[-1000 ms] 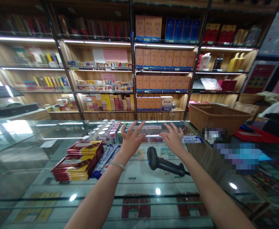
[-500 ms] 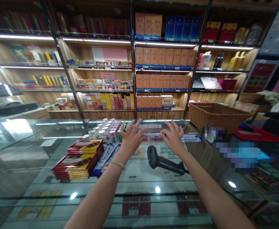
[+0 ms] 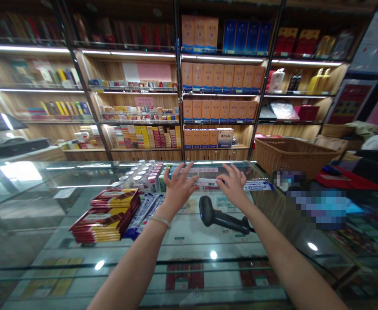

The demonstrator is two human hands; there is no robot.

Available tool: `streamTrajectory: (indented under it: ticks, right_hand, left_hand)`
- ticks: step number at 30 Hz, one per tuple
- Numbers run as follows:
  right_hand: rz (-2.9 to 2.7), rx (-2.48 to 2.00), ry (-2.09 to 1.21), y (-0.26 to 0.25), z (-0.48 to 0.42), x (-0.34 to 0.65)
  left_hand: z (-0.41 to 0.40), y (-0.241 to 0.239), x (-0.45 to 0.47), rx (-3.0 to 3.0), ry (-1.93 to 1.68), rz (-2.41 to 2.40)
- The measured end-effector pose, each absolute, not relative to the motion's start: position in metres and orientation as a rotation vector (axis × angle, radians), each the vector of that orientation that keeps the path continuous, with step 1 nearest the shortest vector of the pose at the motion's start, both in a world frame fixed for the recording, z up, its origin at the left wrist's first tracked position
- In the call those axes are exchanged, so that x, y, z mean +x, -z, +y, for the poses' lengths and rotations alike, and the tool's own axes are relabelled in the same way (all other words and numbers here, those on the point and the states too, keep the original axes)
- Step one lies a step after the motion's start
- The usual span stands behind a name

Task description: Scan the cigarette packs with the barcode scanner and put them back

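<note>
Both hands are over the glass counter [image 3: 163,254], fingers raised and spread. Between them lies a slim whitish strip-shaped packet [image 3: 207,182] with dark marks near its right end. The thumb and a fingertip of my left hand [image 3: 178,187] pinch its left end. My right hand [image 3: 232,187] pinches the right end the same way. Below the hands a black barcode scanner [image 3: 223,217] rests on the glass, its head to the left. Left of my left wrist are blue-and-white packets [image 3: 145,213] and stacked red-and-yellow chocolate packs [image 3: 106,215].
Several small lidded containers [image 3: 142,174] stand in rows behind the chocolate. More blue-and-white packets [image 3: 258,185] lie right of my right hand. A wicker basket [image 3: 292,153] stands at the back right. Shelves of boxes [image 3: 219,77] line the far wall.
The packet's face shows more plainly now, seemingly tilted slightly towards me. Both hands keep nearly the same place and grip. The whole view has shifted slightly.
</note>
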State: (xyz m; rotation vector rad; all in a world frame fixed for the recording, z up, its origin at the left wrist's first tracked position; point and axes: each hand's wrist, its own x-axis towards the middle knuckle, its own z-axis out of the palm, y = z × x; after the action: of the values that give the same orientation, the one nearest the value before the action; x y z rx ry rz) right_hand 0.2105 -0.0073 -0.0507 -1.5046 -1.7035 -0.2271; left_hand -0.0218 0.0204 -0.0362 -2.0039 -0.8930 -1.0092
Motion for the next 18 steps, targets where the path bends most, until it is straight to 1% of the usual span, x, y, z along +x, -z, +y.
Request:
streamTrajectory:
  ticks: [10, 18]
  right_hand:
    - [-1.853, -1.454, 0.623, 0.038, -0.017, 0.207]
    - [-1.877, -1.568, 0.645, 0.03, -0.021, 0.201]
  left_hand:
    - [0.024, 0.035, -0.026, -1.989, 1.093, -0.969]
    - [0.025, 0.035, -0.029, -2.016, 1.079, -1.026]
